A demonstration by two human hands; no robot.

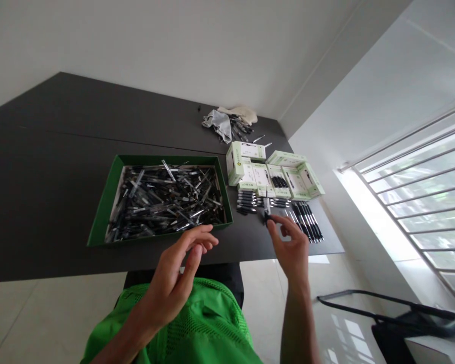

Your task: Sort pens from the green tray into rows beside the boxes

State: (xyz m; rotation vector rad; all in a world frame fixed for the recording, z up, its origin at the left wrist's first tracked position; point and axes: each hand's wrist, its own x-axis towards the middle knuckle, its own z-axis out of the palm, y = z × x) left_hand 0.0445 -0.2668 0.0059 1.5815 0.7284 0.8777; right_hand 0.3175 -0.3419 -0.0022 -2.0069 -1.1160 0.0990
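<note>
Pinched between the thumb and fingers of my right hand [288, 243] is a pen [267, 206] with a clear barrel and a dark end, held upright near the rows on the table. My left hand [180, 260] hangs just in front of the green box [225, 205], its fingers loosely bent and apart, with nothing in it. A jumble of loose pens [163, 202] fills that box. Several pens lie stacked in neat rows [246, 201] behind my right hand, and more pens [309, 222] lie side by side to its right.
White and green cartons [255, 174] stand behind the rows; one open carton [278, 181] has dark pens in it. At the back, a grey cloth [218, 124] and a beige cloth [244, 114] lie by loose pens. A black-framed chair [364, 303] stands at the lower right.
</note>
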